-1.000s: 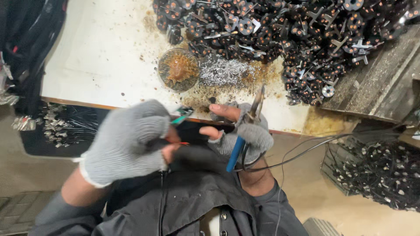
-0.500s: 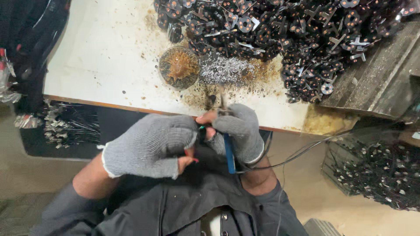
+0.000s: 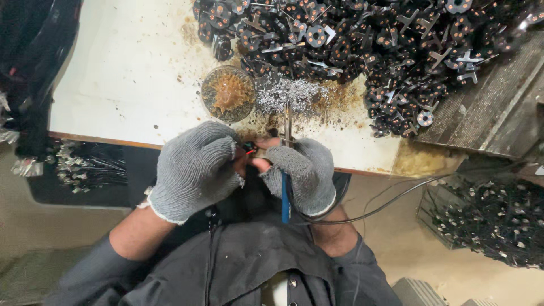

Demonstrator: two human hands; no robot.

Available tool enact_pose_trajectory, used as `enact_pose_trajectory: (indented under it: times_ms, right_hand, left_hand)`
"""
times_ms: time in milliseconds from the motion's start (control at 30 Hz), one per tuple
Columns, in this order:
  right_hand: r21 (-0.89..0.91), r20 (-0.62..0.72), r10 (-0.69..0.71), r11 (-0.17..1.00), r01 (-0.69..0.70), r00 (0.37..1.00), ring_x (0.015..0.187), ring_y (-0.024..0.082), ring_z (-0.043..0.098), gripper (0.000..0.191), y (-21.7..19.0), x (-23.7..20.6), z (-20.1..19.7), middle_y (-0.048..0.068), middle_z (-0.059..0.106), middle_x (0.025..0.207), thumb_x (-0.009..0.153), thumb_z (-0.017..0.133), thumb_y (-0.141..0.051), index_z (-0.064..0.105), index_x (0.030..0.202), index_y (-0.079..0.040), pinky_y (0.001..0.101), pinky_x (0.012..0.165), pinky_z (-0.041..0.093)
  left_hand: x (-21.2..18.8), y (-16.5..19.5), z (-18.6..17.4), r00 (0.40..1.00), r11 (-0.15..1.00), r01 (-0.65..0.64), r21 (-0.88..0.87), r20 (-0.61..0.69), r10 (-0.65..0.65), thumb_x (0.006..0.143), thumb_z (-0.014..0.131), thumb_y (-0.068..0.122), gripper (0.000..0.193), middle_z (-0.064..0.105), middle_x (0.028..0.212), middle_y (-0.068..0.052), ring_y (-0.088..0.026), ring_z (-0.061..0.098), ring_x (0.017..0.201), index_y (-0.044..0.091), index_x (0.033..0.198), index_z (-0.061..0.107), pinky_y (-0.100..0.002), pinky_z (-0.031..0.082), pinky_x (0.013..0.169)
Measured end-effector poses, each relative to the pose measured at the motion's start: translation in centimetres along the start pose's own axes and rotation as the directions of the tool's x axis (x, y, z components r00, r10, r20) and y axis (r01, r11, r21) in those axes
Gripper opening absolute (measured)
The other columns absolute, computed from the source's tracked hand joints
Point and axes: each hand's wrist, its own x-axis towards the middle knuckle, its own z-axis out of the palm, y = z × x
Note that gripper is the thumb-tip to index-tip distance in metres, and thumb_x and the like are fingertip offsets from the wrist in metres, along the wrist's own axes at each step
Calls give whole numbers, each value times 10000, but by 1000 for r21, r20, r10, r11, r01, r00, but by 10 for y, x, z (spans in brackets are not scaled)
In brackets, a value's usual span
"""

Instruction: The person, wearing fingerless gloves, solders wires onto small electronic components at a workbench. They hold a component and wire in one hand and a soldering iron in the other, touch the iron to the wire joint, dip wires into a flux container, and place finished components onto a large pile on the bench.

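1. Head view: the left hand (image 3: 195,170), in a grey knit glove, pinches a small black part with a red wire (image 3: 249,149) at the bench (image 3: 124,85) edge.
2. The right hand (image 3: 303,173) is clenched around blue-handled pliers (image 3: 285,164), their long axis pointing away from the body.
3. The part lies just left of the plier tips, both hands touching.

A small black part (image 3: 249,148) with a red spot sits pinched between bare fingertips, just over the near edge of the counter. Pliers (image 3: 285,170) with blue handles stand nearly upright, metal tips pointing away over the counter, handles hanging down toward the body.
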Motion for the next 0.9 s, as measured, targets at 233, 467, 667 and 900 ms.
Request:
enact_pose_trajectory:
  times_ms: [233,467,667,900]
  right_hand:
    - [30,-2,-34,999,34,999,744,279,727,187,3,0,-1,67,773,955,887,834,-188,740,1030,-113,386,669,550]
    - [-18,32,-4,1000,4,999,696,293,687,235,-2,3,-3,65,744,880,842,839,-187,768,1059,-135,402,642,519]
    - [110,16,-50,993,48,999,735,288,659,426,0,-12,-20,96,737,983,875,779,-422,708,1082,-56,423,658,485]
    - [46,-95,-209,976,214,973,647,259,612,328,12,-35,-10,42,616,742,943,694,-400,748,959,-77,417,605,434]
  left_hand:
    - [1,8,3,999,998,43,40,-34,-42,750,833,173,232,660,956,-104,-335,664,821,103,877,651,-434,517,674]
    - [2,13,5,997,995,56,85,-58,-51,795,825,182,202,643,923,-63,-312,654,803,128,851,638,-426,500,656]
    - [3,13,3,999,995,13,99,-49,-8,699,804,180,221,650,945,-63,-298,665,818,130,836,637,-415,517,654]
    - [5,9,1,1000,994,25,109,-7,-24,643,826,228,272,641,919,-74,-300,662,776,133,844,670,-422,506,612]
